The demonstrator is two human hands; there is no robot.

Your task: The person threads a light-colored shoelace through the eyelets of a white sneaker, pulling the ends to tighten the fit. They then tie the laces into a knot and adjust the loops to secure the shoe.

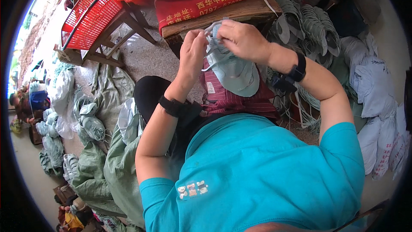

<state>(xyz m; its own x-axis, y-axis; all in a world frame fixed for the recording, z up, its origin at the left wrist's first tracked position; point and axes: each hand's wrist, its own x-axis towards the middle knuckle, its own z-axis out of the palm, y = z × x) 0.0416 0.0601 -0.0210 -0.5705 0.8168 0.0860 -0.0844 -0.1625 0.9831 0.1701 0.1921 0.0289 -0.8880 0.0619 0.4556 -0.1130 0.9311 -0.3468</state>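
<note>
A pale mint-green shoe upper (238,77) lies over my lap at the front edge of the bench, its rounded toe pointing toward me. Light-coloured shoelace (209,66) runs in loops across its opening. My left hand (192,53) is closed at the left side of the upper, thumb and fingertips pinching the lace. On the other side, my right hand (246,42) is bent over the top of the upper with its fingers closed at the lacing. The right fingertips are partly hidden, so exactly what they pinch there is hard to see.
Ahead is a wooden bench (223,22) with a red printed cloth (214,4) and stacked grey uppers. A red plastic basket (92,17) rests on a wooden stool at left. Bundled uppers (319,30) hang at right beside white sacks (377,86). Green sacks (122,167) lie at left.
</note>
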